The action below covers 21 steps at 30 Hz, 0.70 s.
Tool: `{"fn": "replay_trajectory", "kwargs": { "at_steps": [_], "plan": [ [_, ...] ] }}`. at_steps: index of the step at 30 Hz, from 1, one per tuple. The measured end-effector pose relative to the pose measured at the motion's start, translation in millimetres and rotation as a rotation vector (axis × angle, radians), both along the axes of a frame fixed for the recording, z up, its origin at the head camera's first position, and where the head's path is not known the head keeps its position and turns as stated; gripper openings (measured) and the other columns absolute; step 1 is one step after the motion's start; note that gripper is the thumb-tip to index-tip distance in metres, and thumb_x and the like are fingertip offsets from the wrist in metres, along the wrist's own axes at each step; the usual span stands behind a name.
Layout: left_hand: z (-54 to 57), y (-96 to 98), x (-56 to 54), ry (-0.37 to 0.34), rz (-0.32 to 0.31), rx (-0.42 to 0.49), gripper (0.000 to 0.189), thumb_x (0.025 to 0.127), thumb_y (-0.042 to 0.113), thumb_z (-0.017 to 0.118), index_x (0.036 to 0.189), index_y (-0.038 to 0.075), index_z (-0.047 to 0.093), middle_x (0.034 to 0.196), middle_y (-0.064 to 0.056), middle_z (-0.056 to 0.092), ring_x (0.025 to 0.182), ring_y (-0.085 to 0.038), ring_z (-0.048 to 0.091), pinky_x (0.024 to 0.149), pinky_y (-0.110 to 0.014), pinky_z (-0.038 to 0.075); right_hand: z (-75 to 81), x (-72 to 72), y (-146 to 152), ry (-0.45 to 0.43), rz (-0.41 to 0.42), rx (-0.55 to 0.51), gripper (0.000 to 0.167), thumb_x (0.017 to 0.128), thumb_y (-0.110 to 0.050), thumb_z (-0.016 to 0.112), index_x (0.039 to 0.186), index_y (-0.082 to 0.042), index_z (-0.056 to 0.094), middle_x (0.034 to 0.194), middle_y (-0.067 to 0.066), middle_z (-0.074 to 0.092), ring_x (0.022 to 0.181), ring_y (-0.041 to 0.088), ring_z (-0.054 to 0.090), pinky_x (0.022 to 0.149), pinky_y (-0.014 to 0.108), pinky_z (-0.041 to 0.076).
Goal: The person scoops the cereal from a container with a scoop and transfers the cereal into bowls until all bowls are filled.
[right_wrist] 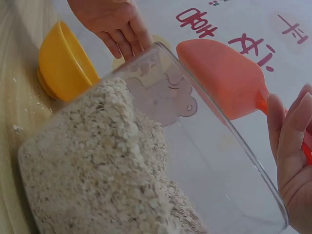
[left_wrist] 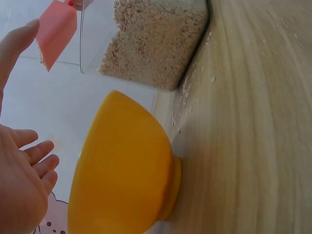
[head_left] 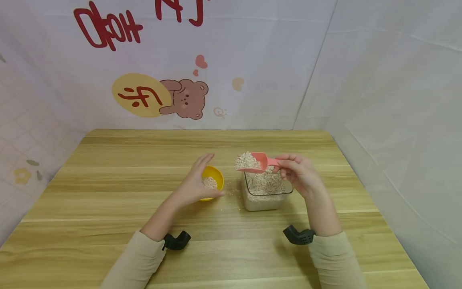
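Observation:
My right hand [head_left: 302, 173] grips the handle of a pink scoop [right_wrist: 222, 78]. Heaped oat flakes [head_left: 247, 160] fill the scoop, which is held over the left rim of a clear square container [head_left: 262, 204]. More oats lie inside that container, piled up toward one side in the right wrist view. To its left stands a yellow bowl [left_wrist: 122, 161] with some oats [head_left: 209, 183] in it. My left hand [head_left: 191, 188] is beside the bowl, thumb and fingers spread around its left side. In the left wrist view the palm and fingers show apart from the bowl's wall.
Loose flakes [head_left: 232, 190] are scattered on the wooden table [head_left: 231, 249] between bowl and container. A white cloth [head_left: 267, 72] with a printed bear and red characters hangs behind the table. Black wrist mounts [head_left: 177, 241] sit on both forearms.

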<state>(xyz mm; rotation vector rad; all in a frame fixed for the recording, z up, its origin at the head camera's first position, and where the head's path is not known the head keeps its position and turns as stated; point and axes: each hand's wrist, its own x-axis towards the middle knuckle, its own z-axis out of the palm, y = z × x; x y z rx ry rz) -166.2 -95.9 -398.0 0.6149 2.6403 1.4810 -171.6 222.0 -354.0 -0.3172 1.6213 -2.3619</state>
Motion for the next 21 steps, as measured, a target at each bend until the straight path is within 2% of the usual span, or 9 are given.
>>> {"fn": "replay_trajectory", "kwargs": {
  "at_steps": [12,21],
  "plan": [
    [-9.6,-26.1,1.7,-0.022,0.025,-0.056,0.112,0.065,0.032,0.089,0.153,0.020,0.021,0.157,-0.005,0.014,0.141,-0.031,0.018,0.107,-0.059,0.022,0.0,-5.6,-17.9,-0.052,0.020,0.059,0.019,0.095,0.005,0.048,0.096,0.000,0.067,0.070,0.010,0.068,0.051,0.007,0.057,0.049,0.016,0.046],
    [-20.6,-44.5,2.1,-0.026,0.010,-0.083,0.114,0.065,0.036,0.089,0.153,0.015,0.020,0.156,-0.012,0.014,0.140,-0.035,0.019,0.106,-0.060,0.023,2.6,-7.3,-31.8,-0.066,0.035,0.109,0.014,0.094,0.005,0.049,0.098,0.002,0.062,0.071,0.012,0.067,0.052,0.009,0.056,0.050,0.017,0.047]
  ]
}}
